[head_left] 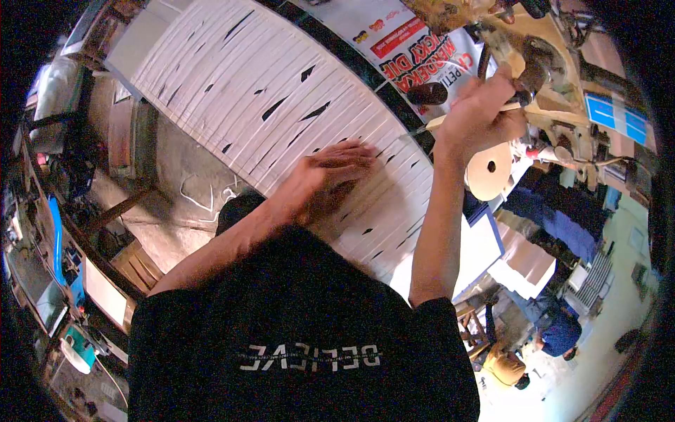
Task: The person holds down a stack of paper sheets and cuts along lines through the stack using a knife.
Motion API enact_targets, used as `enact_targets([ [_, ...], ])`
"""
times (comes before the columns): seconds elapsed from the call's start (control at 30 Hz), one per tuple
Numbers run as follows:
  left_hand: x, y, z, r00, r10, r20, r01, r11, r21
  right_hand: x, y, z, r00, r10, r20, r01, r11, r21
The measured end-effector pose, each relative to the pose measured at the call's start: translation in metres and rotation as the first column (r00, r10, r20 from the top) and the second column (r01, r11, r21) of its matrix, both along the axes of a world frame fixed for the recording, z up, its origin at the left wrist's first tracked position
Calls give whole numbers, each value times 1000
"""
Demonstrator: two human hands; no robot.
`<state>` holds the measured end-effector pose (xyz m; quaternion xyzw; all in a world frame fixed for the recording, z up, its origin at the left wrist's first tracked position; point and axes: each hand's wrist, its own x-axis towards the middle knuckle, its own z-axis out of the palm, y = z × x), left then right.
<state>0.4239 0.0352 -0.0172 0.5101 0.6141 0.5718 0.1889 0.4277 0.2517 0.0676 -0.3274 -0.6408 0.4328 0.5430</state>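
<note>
A long panel [232,91] wrapped in white strips, with dark slits between them, runs diagonally across the middle. My left hand [330,176] lies fairly flat on the strips, fingers stretched out, holding nothing that shows. Raised beyond the panel's right edge, my right hand [481,116] has its fingers curled closed; what they hold is hard to make out. A thin pale stick [434,124] passes by that hand. Just below it is a round tan disc [490,171] with a dark centre hole. A dark rounded object [427,93] is left of the hand.
A printed banner [415,56] lies past the panel. A white board with a blue edge [485,246] is at right. Two people, one in dark blue [560,330] and one in yellow [504,366], are at lower right. Cluttered shelves [105,295] stand left.
</note>
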Motion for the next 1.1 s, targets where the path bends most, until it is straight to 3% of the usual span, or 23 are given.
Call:
enact_targets([
  [0.2, 3, 0, 5, 999, -10, -45, 9, 1000, -4, -3, 3, -21, 999, 0, -41, 5, 992, 122],
  [0.27, 5, 1, 3, 999, 43, -30, -43, 999, -8, -4, 1, -22, 984, -23, 174, -11, 981, 192],
  [0.43, 1, -2, 5, 1000, -4, -23, 4, 1000, -31, 2, 36, 9, 986, -163, -13, 162, 956, 245],
  [0.47, 2, -1, 6, 1000, 9, 3, -9, 999, -46, 13, 43, 20, 977, -168, 133, 106, 919, 380],
  [0.53, 5, 3, -12, 1000, 9, -8, -9, 1000, 11, 17, 46, 30, 947, -189, 259, 30, 858, 513],
  [0.57, 8, 1, -18, 1000, 13, -7, -12, 999, 52, 12, 30, 32, 998, -70, 9, 68, 983, 170],
  [0.6, 6, -3, -13, 1000, 21, -8, -20, 998, 55, 7, 11, 38, 993, 30, -113, -31, 1000, 0],
  [0.63, 1, -10, -2, 969, 42, 245, -40, 999, -11, 2, -9, 45, 963, 81, -255, -126, 979, -163],
  [0.67, -12, -12, 9, 999, 36, -1, -35, 994, -99, 0, -11, 42, 963, 80, -259, -125, 979, -164],
  [0.73, -37, -17, 29, 869, -6, -495, -107, 974, -200, 5, -14, 35, 977, 93, -193, -126, 978, -166],
  [0.9, -42, -18, 36, 784, -67, -618, -116, 961, -252, -2, -15, 25, 976, 84, -202, -133, 961, -242],
  [1.0, -45, -18, 38, 785, -84, -614, -117, 953, -281, -3, -14, 21, 981, 64, -184, -112, 957, -266],
  [1.1, -41, -17, 35, 831, -53, -554, -136, 946, -293, -2, -9, 14, 942, 140, -306, -238, 920, -311],
])
